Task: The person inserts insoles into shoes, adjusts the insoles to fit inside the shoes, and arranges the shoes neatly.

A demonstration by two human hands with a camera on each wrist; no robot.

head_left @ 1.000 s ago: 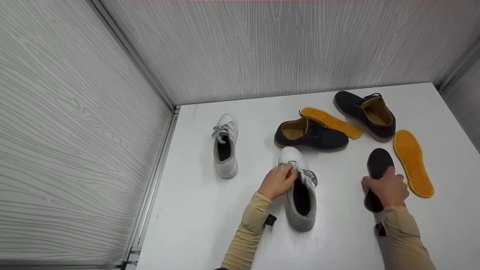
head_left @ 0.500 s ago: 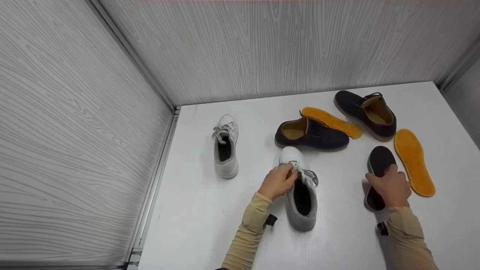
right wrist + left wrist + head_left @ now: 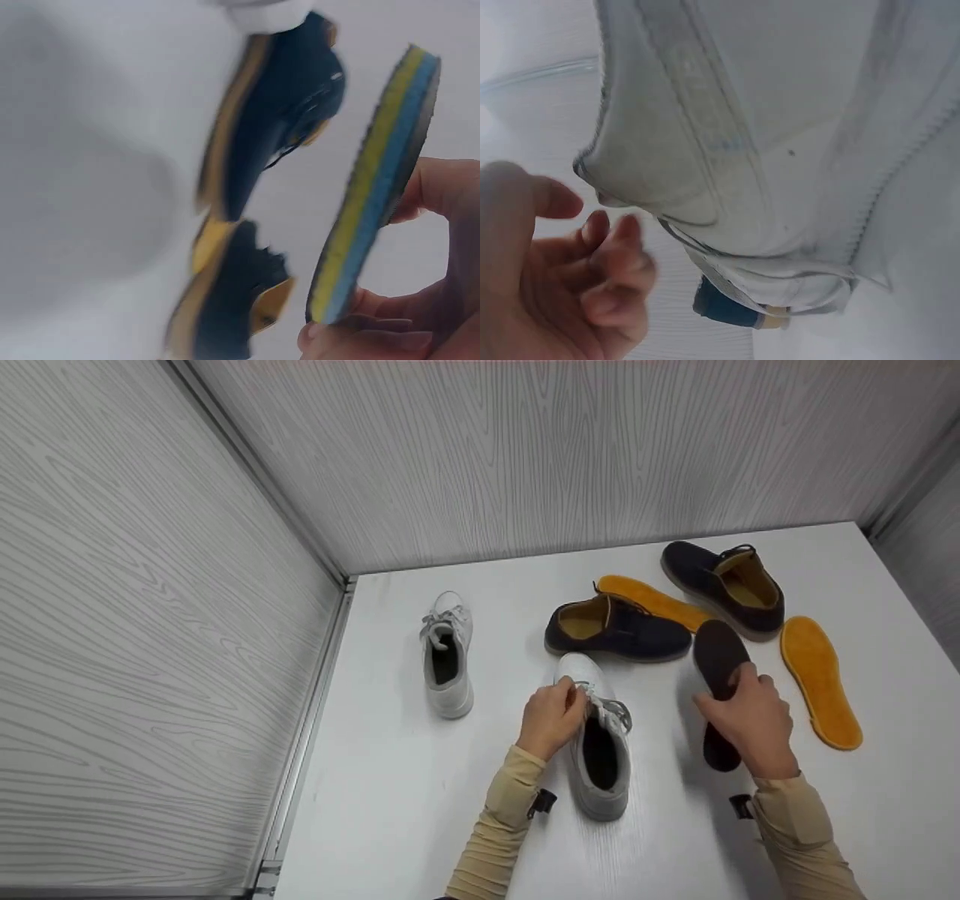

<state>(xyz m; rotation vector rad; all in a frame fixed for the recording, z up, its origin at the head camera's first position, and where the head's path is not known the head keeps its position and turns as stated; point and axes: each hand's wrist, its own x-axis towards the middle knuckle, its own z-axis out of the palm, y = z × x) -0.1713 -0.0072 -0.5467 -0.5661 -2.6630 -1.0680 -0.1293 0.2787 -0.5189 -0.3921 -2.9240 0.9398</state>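
My right hand (image 3: 754, 724) grips a dark insole (image 3: 718, 649) around its middle, held above the white table. In the right wrist view that insole (image 3: 373, 187) shows its edge, with yellow and blue layers. My left hand (image 3: 550, 718) is at the laces of a white sneaker (image 3: 600, 799), which points away from me. Seen from the left wrist, the fingers (image 3: 622, 259) are loosely bent beside the sneaker's upper (image 3: 727, 165), with a gap between thumb and fingertips and nothing between them.
A second white sneaker (image 3: 450, 694) stands at the left. Behind the near sneaker is a navy shoe (image 3: 649, 641), overlapping an orange insole (image 3: 667, 607). Another navy shoe (image 3: 761, 619) and an orange insole (image 3: 825, 686) lie at the right. Grey panels (image 3: 525, 457) border the table.
My right hand has lifted the dark insole off the table and carried it left and away from me. The left fingers have drawn back slightly at the laces.
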